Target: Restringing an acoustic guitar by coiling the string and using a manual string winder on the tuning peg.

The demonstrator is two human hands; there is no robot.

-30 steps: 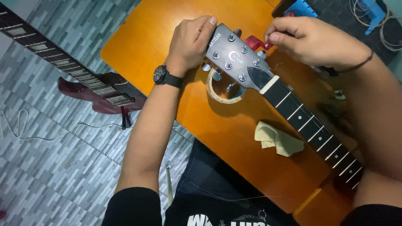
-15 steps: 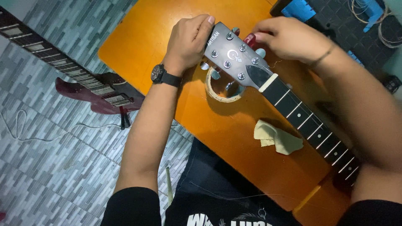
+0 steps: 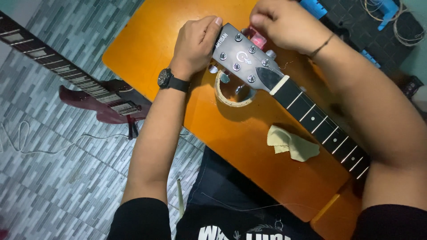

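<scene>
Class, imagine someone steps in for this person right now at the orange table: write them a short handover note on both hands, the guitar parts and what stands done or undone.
Left hand: grips the end of the grey headstock, steadying it.
Right hand: fingers pinched at the headstock's far edge, by a small red tool; what it holds is hidden.
Headstock lies over a tape roll on the orange table; the dark fretboard runs toward the person. A yellow cloth lies beside it.
Done: six tuner posts are fitted.
Left: no strings show on the neck.
A red guitar lies on the floor.
</scene>
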